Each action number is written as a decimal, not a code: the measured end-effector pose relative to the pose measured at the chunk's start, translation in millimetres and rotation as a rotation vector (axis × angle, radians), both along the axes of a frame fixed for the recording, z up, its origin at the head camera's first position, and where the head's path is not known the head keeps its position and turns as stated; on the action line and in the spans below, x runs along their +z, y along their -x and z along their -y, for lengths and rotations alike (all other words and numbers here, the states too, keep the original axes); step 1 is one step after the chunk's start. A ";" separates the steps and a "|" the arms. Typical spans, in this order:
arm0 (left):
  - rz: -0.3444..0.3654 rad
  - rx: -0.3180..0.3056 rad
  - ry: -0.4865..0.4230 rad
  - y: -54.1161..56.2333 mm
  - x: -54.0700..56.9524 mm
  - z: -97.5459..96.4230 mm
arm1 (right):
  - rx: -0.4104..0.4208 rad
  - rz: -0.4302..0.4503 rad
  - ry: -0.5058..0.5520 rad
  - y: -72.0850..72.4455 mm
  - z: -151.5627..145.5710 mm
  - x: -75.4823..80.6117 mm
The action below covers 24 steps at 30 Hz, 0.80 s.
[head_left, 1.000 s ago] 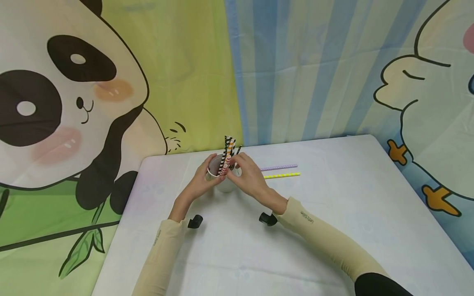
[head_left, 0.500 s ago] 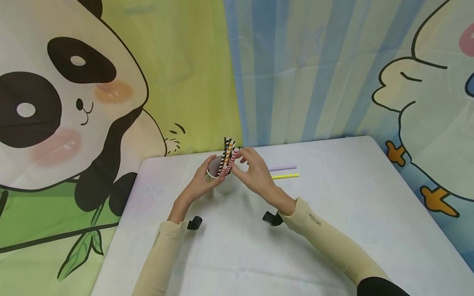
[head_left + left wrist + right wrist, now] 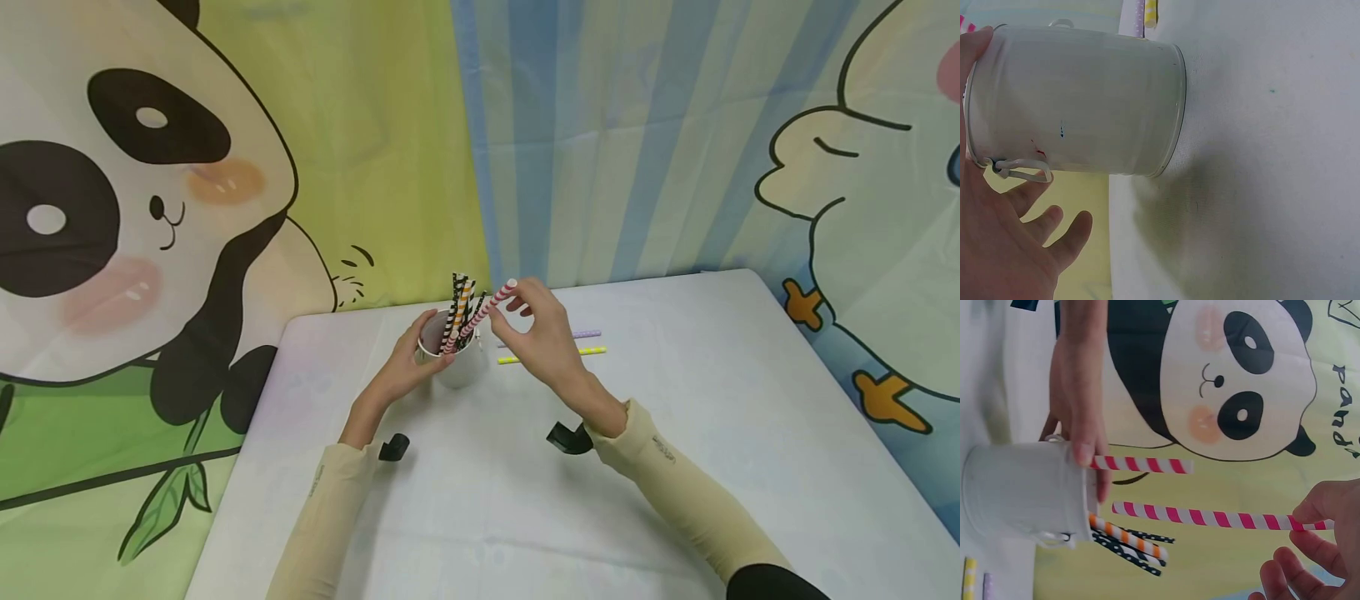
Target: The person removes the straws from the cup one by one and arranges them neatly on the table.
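Note:
A small white bucket [image 3: 461,373] stands on the table, with a wire loop on its side in the left wrist view. My left hand [image 3: 403,367] grips its rim, the thumb on the near side. Between thumb and fingertips, my right hand [image 3: 543,337] pinches a pink-and-white striped straw [image 3: 1210,517] near its upper end. The straw's other end shows just beyond the bucket's mouth in the right wrist view. Inside the bucket lean another pink striped straw [image 3: 1144,464], an orange-and-white striped straw [image 3: 1129,537] and several black-and-white straws [image 3: 1127,555]; their lower ends are hidden.
Right of the bucket, a yellow straw [image 3: 592,351] and a purple dotted straw [image 3: 587,334] lie on the white tabletop [image 3: 480,500]. A printed curtain [image 3: 405,150] hangs behind the table. Black wrist-worn pieces [image 3: 570,437] stick out below the wrists.
My right hand has moved up and to the right, drawing the pink striped straw up out of the bunch. The left hand and the bucket have stayed in place.

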<state>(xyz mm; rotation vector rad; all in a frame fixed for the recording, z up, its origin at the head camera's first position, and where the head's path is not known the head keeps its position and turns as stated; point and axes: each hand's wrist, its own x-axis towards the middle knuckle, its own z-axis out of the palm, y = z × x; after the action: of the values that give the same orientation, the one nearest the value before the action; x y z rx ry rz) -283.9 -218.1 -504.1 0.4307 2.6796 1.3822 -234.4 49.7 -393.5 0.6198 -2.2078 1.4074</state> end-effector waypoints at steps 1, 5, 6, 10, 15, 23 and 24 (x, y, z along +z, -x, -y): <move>0.003 0.001 0.000 -0.2 0.4 0.0 | -0.003 -0.004 0.006 -1.1 -1.8 2.0; 0.017 0.002 -0.002 -0.6 1.3 0.2 | -0.013 -0.024 0.021 -4.9 -8.9 8.1; 0.019 0.004 -0.004 -0.7 1.3 0.3 | -0.017 -0.029 0.023 -5.5 -10.5 9.1; 0.018 0.008 -0.011 -0.5 0.3 0.8 | -0.025 -0.043 0.034 -6.7 -16.2 11.7; 0.018 0.006 -0.009 -1.5 -1.5 1.0 | -0.038 -0.038 0.036 -7.6 -22.8 10.7; 0.007 -0.010 -0.032 -1.4 0.9 0.6 | -0.055 -0.022 0.014 -7.6 -31.9 9.5; 0.008 -0.012 -0.034 -1.4 1.2 0.4 | -0.056 -0.015 0.010 -7.9 -32.9 9.2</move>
<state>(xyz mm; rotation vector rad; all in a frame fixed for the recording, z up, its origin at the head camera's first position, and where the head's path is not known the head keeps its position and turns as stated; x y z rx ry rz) -282.5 -218.5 -503.0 0.4425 2.6463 1.4252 -226.6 82.6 -384.3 0.5584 -2.1880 1.3809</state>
